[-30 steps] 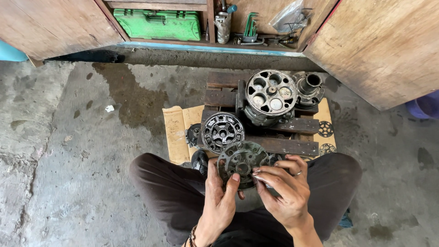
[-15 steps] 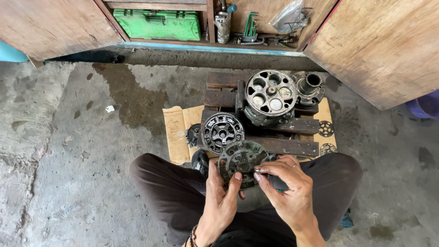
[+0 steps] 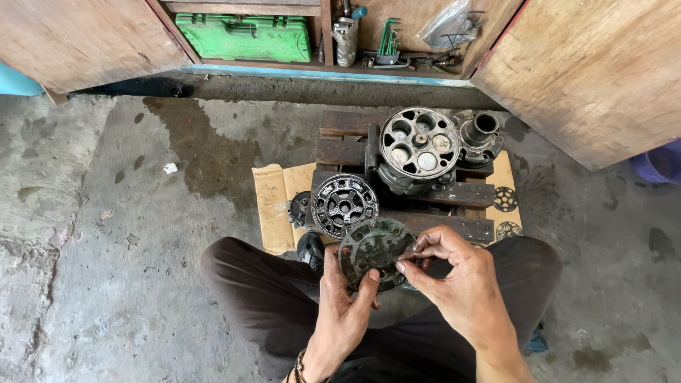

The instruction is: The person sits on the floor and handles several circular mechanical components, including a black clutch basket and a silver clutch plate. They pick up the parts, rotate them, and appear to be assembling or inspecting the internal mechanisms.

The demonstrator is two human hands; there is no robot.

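Note:
I squat over a round, grimy metal valve plate [image 3: 374, 247] with several holes, held up above my knees. My left hand [image 3: 345, 306] grips its lower edge with thumb and fingers. My right hand [image 3: 454, 280] pinches something small at the plate's right rim; what it pinches is hidden by the fingers. Just beyond the plate lies a dark spoked round disc [image 3: 345, 204] on wooden slats.
A cylinder block [image 3: 418, 147] with several bores and a smaller housing [image 3: 479, 136] rest on a wooden pallet [image 3: 340, 135] over cardboard [image 3: 273, 206]. Thin round gaskets [image 3: 505, 199] lie at right. An open wooden cabinet holds a green case [image 3: 245, 35] and tools.
My right hand has slid leftwards and up along the plate's right rim, its fingers now pinched closer together. The left hand keeps its grip.

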